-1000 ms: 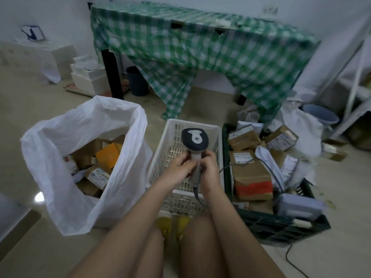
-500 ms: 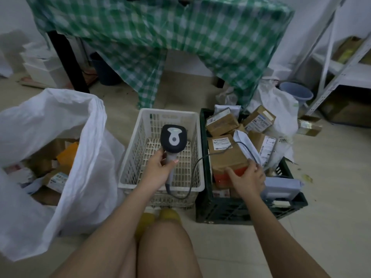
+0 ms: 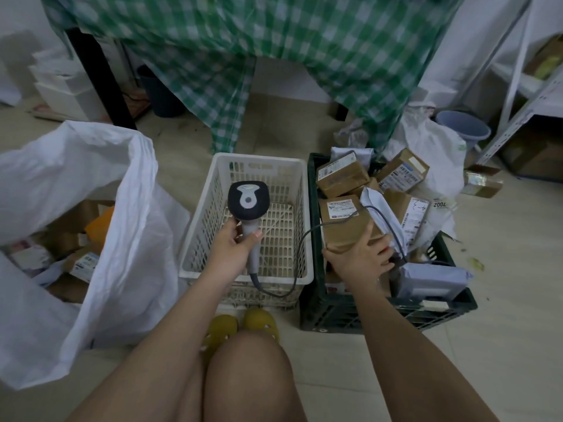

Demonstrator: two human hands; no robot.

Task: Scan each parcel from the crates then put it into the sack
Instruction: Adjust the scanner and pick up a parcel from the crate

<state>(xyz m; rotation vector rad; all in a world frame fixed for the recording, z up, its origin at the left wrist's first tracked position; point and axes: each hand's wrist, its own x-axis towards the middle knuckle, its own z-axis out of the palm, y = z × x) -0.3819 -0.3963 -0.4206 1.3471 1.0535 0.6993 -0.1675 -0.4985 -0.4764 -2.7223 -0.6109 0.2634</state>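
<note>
My left hand [image 3: 236, 246] grips the grey handle of a barcode scanner [image 3: 248, 201], held upright over the white crate [image 3: 210, 190], which holds no parcels. My right hand [image 3: 361, 258] grips the near end of a brown cardboard parcel [image 3: 347, 222] with a white label, tilted up in the dark green crate [image 3: 380, 312]. That crate holds several more brown boxes and grey mailer bags. The scanner's cable [image 3: 300, 251] runs across the parcel. The white sack [image 3: 100, 226] stands open at the left with several parcels inside.
A table with a green checked cloth [image 3: 259, 56] stands behind the crates. A white plastic bag [image 3: 432, 153], a blue bucket [image 3: 463, 127] and a metal shelf [image 3: 518, 95] are at the right. White boxes [image 3: 67, 86] sit at the far left. My knees and yellow slippers [image 3: 240, 327] are below.
My right hand left the scanner, reached into the dark crate and took hold of the brown parcel, which is now tipped up. My left hand keeps the scanner. The view swung right.
</note>
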